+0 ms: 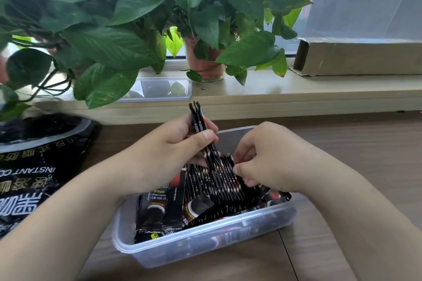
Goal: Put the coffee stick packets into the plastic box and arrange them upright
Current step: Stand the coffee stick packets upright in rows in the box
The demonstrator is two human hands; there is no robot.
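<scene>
Head view, single frame. Item 1: plastic box (205,251), clear, rectangular, on the wooden table (365,166) at 6 o'clock of frame centre. Item 2: row of coffee stick packets (219,180) standing on edge inside the box, filling its middle and 1 o'clock portion; judged largely arranged. Item 3: loose packets (164,207) lying flat or leaning at the box's 8 o'clock end, not yet upright; a few more lie slumped at the 3 o'clock end. Item 4: left hand (173,148), closed around a small bundle of sticks (201,125) held tilted, lower ends touching the row, upper ends pointing to 12 o'clock. Item 5: right hand (267,157), fingers narrowed in a pinch on the tops of the standing row, steadying it. Item 6: black instant coffee bag (41,166), open, at 9 o'clock on the table; contents cannot be told. Item 7: clear lid (159,89) on the windowsill at 12 o'clock, beneath pothos plants (127,29). Item 8: cardboard box (360,57) at 2 o'clock. Obstruction: flat packets crowd the space the bundle needs.
</scene>
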